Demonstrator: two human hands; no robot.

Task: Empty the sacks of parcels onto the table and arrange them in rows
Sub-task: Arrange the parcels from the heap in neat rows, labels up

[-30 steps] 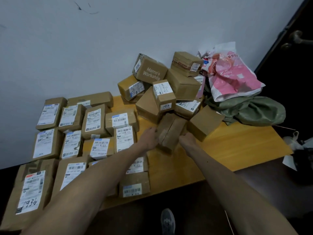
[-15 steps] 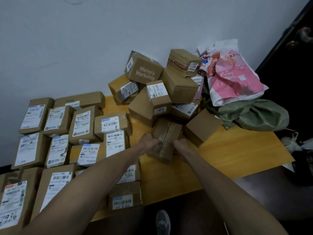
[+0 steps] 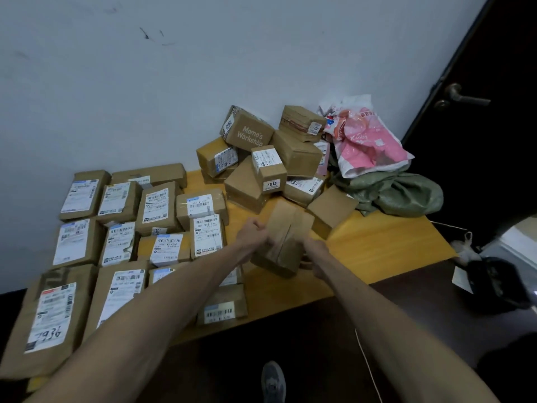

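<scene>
A plain brown taped parcel [image 3: 283, 238] is tilted and lifted a little above the yellow wooden table [image 3: 374, 245]. My left hand [image 3: 252, 235] grips its left side and my right hand [image 3: 315, 253] grips its right lower edge. Behind it, against the wall, lies a loose pile of brown parcels [image 3: 270, 164], one printed "Momo's Workshop" [image 3: 250, 132]. To the left, several labelled parcels [image 3: 157, 207] lie flat in rows. A crumpled green sack [image 3: 398, 193] and a pink and white bag [image 3: 366, 138] lie at the back right.
A white wall runs behind the table. A dark door with a handle [image 3: 462, 97] stands at the right. Dark floor lies below the front edge, with my shoe [image 3: 273, 382] and a dark bin [image 3: 494, 283] at the right.
Both hands closed on the plain parcel at the foot of the pile, pulled it toward me and raised it off the table. The pile has not shifted.
</scene>
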